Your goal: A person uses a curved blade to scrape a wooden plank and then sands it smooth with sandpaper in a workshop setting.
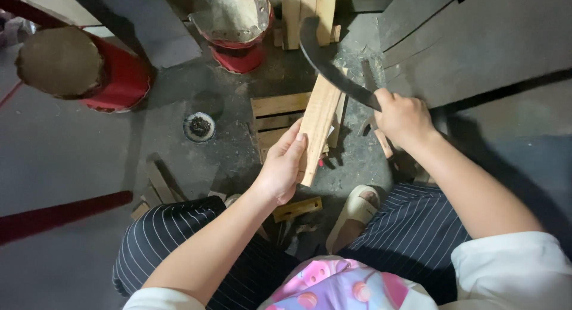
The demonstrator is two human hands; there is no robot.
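Observation:
My left hand (283,165) grips the lower end of a light wooden slat (320,118), holding it tilted up and away from me over the floor. My right hand (403,115) is closed around the handle of a dark curved blade (325,62). The blade's edge rests against the upper right side of the slat, its hooked tip pointing up and to the left. I sit with striped trousers and a pale sandal (355,210) below the slat.
A flat wooden block (277,116) lies on the dusty floor under the slat. Wood offcuts (297,208) lie near my feet. Two red drums (89,68) (238,27) stand behind, a small round dish (199,126) between. Upright slats (307,12) and grey panels (476,36) stand at the back right.

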